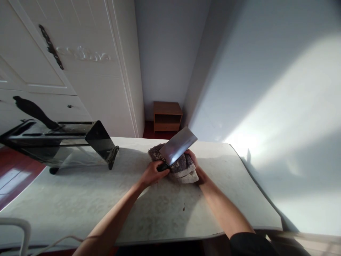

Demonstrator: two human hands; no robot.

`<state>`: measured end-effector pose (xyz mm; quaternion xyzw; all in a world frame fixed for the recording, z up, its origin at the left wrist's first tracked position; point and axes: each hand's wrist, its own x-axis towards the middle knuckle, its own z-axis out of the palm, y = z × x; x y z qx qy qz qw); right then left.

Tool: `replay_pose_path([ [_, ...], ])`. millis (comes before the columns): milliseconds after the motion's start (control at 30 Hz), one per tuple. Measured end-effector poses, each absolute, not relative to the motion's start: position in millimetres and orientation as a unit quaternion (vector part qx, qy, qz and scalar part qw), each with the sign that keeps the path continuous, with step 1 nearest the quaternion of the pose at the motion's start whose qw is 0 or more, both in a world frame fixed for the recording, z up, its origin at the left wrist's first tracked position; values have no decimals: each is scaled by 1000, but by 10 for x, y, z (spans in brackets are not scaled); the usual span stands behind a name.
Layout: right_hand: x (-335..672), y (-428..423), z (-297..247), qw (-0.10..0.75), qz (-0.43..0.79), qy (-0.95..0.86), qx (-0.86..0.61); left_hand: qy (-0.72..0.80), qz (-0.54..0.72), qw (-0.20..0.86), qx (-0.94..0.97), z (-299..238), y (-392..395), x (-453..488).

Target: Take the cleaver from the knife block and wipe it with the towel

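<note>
You held the cleaver (pixel 178 146) by its black handle in your left hand (pixel 153 173), and this hand was closed around the handle. The broad metal blade pointed away from you, toward the upper right, and a bright reflection lay on its lower part. Your right hand (pixel 197 168) grasped the right side of a folded towel (pixel 186 175), but most of its fingers were hidden by the cloth, so I could not tell exactly how they were placed. The towel was dark, with a pale pattern and a pale border, and it was bunched under the blade. The cleaver and the towel were both above the middle part of the desk (pixel 154 213), close to its far edge. Nearer to you, a small dark spot (pixel 183 207) was on the desk surface.

To the left, well apart from your hands, stood a knife block (pixel 99 142) with black ends and see-through sides. One black knife handle (pixel 36 110) leaned out of its top. Beyond the desk there were a white cabinet (pixel 106 89) and a low brown nightstand (pixel 167 106).
</note>
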<state>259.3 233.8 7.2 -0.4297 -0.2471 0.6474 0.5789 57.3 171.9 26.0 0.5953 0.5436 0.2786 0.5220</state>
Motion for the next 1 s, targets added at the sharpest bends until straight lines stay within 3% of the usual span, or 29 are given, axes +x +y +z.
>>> replay_pose_path([
  [200, 2609, 2318, 84, 450, 770, -247, -378, 473, 272, 575, 609, 278, 1694, 503],
  [400, 2492, 2153, 209, 506, 726, -231, -404, 392, 299, 683, 539, 209, 1667, 506],
  [533, 2373, 1964, 286, 624, 550, -297, -470, 321, 319, 762, 463, 277, 1629, 557],
  [633, 2356, 1830, 307, 649, 376, -464, -472, 235, 292, 834, 404, 311, 1611, 565],
  [800, 2354, 1701, 356, 536, 2, -784, -313, 139, 205, 935, 253, 198, 1613, 546],
  [1000, 2274, 1692, 455, 408, -88, -863, -285, 145, 172, 964, 141, 127, 1631, 505],
])
